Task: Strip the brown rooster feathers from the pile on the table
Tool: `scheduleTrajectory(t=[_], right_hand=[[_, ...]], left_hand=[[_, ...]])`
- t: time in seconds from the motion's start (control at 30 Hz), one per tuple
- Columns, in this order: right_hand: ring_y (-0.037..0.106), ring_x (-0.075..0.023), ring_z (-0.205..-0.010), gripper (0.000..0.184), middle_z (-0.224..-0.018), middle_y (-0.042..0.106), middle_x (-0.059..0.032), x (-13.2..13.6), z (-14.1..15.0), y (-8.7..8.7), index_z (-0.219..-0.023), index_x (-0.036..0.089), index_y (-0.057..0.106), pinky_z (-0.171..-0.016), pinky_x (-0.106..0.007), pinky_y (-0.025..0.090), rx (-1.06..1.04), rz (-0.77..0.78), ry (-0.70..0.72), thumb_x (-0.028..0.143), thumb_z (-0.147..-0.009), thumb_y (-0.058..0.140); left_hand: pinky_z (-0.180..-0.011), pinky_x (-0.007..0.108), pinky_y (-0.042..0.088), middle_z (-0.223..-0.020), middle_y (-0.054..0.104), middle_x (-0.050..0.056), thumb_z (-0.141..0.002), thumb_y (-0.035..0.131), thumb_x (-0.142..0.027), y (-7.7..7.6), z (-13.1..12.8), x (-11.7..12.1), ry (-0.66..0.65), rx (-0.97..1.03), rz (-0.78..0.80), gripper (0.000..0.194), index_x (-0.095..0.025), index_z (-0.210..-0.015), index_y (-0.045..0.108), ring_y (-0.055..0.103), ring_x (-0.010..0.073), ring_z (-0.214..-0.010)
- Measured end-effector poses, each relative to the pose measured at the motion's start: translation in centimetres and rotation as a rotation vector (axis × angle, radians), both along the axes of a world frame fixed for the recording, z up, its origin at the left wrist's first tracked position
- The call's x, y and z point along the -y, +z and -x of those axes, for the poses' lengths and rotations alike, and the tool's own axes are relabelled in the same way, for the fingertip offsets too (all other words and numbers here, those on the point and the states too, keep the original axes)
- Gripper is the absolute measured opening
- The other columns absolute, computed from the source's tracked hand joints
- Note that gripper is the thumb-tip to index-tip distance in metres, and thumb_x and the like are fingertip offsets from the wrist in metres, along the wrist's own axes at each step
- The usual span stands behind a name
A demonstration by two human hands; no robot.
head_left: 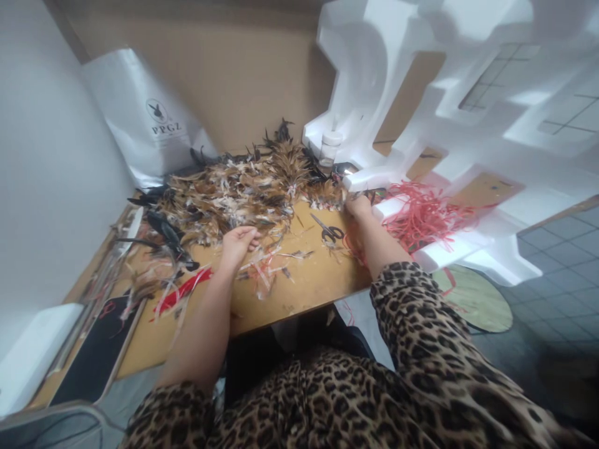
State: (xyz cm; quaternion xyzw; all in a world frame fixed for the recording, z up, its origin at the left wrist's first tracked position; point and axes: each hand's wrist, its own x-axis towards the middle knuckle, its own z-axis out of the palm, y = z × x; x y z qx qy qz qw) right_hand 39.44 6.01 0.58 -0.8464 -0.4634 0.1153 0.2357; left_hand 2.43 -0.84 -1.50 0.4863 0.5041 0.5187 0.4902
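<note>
A large heap of brown, black and white feathers (238,190) covers the far part of a wooden board (299,287). My left hand (238,242) rests at the heap's near edge, fingers curled on some feathers. My right hand (359,206) reaches to the heap's right end, beside the white foam block (421,118), with its fingers closed; what it grips is hidden. Black-handled scissors (329,232) lie on the board between my hands. Loose feather scraps and pale strips (266,265) lie near my left hand.
A tangle of red strips (423,215) sits on the foam at the right. A small white-capped jar (329,148) stands behind the feathers. A white paper bag (145,118) leans at the back left. A red feather (182,292) and a black tray (88,355) lie at the left.
</note>
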Motion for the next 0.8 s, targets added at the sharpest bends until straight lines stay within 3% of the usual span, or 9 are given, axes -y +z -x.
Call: scheduleTrajectory(t=[0.2, 0.43, 0.6, 0.8], right_hand=[[0.062, -0.0247, -0.097, 0.035, -0.101, 0.066, -0.0216, 0.8, 0.0, 1.1, -0.097, 0.008, 0.067, -0.081, -0.029, 0.044, 0.080, -0.049, 0.006, 0.033, -0.080, 0.048], [0.059, -0.0198, -0.080, 0.029, -0.087, 0.068, -0.0117, 3.0, 2.1, 5.5, -0.092, 0.012, 0.067, -0.076, -0.030, 0.044, 0.101, -0.296, 0.189, 0.029, -0.072, 0.055], [0.055, -0.0144, -0.067, 0.019, -0.070, 0.063, -0.0056, 7.7, 7.6, 10.4, -0.080, 0.012, 0.066, -0.068, -0.028, 0.041, 0.056, -0.378, 0.554, 0.026, -0.075, 0.054], [0.058, -0.0158, -0.072, 0.014, -0.077, 0.066, -0.0041, 19.4, 17.4, 17.1, -0.082, 0.020, 0.066, -0.067, -0.028, 0.042, 0.278, -0.227, 1.165, 0.025, -0.078, 0.054]], left_hand=[[-0.045, 0.019, 0.041, -0.072, 0.067, 0.007, -0.062, 0.069, -0.032, 0.1, 0.0, -0.1, 0.047, 0.031, -0.009, 0.031, -0.010, -0.083, 0.063, 0.055, 0.0077, -0.049], [-0.043, 0.018, 0.041, -0.072, 0.067, 0.006, -0.063, 0.067, -0.031, 0.2, 0.6, -0.4, 0.119, 0.064, -0.044, 0.027, -0.011, -0.082, 0.063, 0.055, 0.0075, -0.048], [-0.042, 0.017, 0.040, -0.070, 0.067, 0.006, -0.063, 0.067, -0.028, 0.2, 1.0, -0.7, 0.168, 0.092, -0.054, 0.024, -0.011, -0.080, 0.063, 0.054, 0.0071, -0.046], [-0.040, 0.017, 0.039, -0.068, 0.066, 0.005, -0.067, 0.064, -0.024, 0.5, 1.3, -0.8, 0.235, 0.101, -0.077, 0.016, -0.012, -0.078, 0.063, 0.053, 0.0061, -0.044]])
